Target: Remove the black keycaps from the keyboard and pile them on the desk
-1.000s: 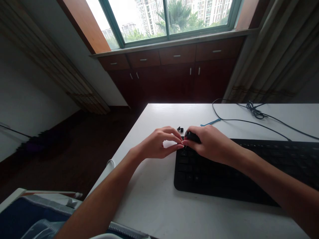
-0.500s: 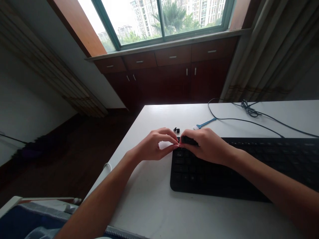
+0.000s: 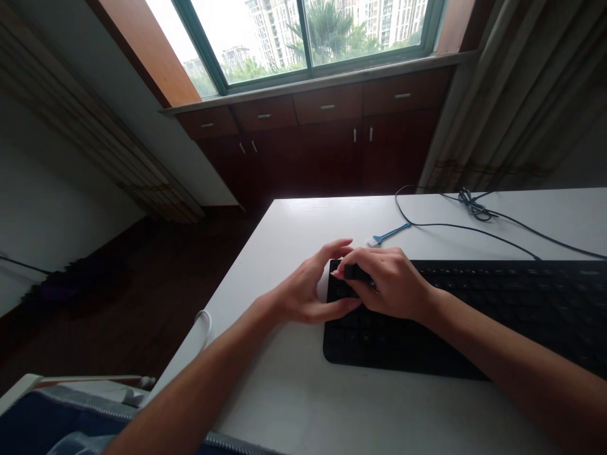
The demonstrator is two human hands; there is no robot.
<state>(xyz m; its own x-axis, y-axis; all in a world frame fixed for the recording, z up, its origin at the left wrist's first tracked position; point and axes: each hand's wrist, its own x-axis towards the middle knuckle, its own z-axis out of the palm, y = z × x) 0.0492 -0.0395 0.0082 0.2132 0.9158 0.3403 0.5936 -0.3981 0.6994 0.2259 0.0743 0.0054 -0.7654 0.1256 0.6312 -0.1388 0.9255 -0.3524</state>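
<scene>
- We had our left hand [image 3: 310, 292] near the middle of the frame, its thumb and index finger spread wide apart in a curve about the upper left corner of the keyboard; the other fingers were partly hidden behind the right hand.
- Our left thumb reached across the keys, but we could not tell whether it pressed on them.
- We kept our right hand [image 3: 391, 281] just right of the frame's middle, its fingers curled together round a small black object [image 3: 356, 273] and its fingertips pointing left, toward the gap in the left hand.
- We could not make out what the black object was, since the fingers covered much of it.
- We had the black keyboard [image 3: 403, 351] in the lower right of the frame, lying flat on the white table [image 3: 265, 395], with our right forearm crossing over it.
- Just beyond the keyboard's far edge we had a blue brush [image 3: 391, 234], its white bristles pointing left and its handle end by a dark cable [image 3: 455, 224].
- Toward the right edge of the frame we saw a tied bundle [image 3: 474, 205] of cable.
- At the top of the frame we faced a window [image 3: 256, 38] above a dark red cabinet [image 3: 327, 158].
</scene>
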